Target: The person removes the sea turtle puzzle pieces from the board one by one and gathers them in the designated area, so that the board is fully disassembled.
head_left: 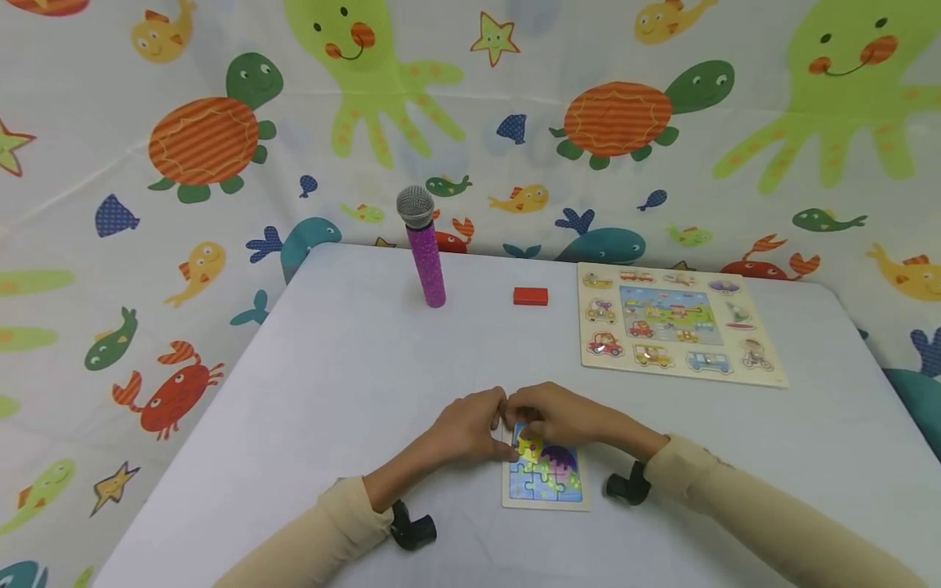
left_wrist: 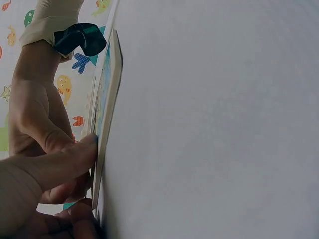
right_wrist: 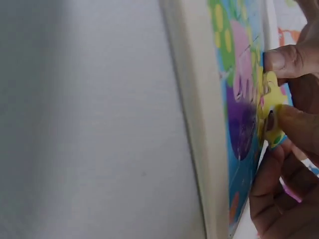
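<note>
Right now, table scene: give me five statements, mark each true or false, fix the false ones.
1. The right hand pinches a yellow puzzle piece. True.
2. The red block lies between the microphone and the vehicle board in the head view. True.
3. The left hand grips the microphone. False: it holds the left edge of the small puzzle.
4. The small puzzle lies on top of the vehicle board. False: it lies apart from it, on the white table, nearer the person.
5. The microphone's handle is green. False: it is pinkish purple.
</note>
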Available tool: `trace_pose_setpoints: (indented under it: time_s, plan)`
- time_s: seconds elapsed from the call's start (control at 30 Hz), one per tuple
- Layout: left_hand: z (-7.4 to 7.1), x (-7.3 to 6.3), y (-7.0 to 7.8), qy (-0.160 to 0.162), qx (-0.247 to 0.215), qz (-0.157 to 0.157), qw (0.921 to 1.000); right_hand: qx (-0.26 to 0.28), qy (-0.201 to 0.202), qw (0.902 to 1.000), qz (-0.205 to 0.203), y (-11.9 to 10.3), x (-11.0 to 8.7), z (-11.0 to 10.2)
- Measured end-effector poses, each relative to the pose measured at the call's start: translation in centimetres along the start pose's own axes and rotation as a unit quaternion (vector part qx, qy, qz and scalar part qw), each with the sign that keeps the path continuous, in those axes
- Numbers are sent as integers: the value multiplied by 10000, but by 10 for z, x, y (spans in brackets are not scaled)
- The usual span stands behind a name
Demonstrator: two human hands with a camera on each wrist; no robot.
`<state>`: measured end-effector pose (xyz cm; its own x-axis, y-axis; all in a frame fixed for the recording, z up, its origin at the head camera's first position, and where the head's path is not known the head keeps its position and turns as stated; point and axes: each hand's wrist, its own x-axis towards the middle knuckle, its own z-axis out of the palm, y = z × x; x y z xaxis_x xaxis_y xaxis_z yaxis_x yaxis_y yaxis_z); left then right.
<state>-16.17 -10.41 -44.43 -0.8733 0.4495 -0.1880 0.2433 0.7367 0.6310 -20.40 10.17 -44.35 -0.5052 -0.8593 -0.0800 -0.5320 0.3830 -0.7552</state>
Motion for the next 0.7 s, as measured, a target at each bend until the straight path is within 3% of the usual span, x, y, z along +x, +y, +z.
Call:
trace_pose_setpoints:
  time_s: [0.23, 0.4, 0.57, 0.7]
  plan:
    - [-1, -1, 0, -8, 16, 34, 10000, 247, -11, 9997, 42, -4, 0, -3]
    - [-1, 0, 2, 1, 53, -21, 10000, 385, 369, 9981, 312, -5, -14, -27]
    - [1, 1, 3, -6, 90, -122, 9999, -211, 930, 9925, 769, 14, -43, -60]
    - [1, 1, 4, 10, 83, -230, 9997, -608, 756, 9915, 872, 30, -54, -66]
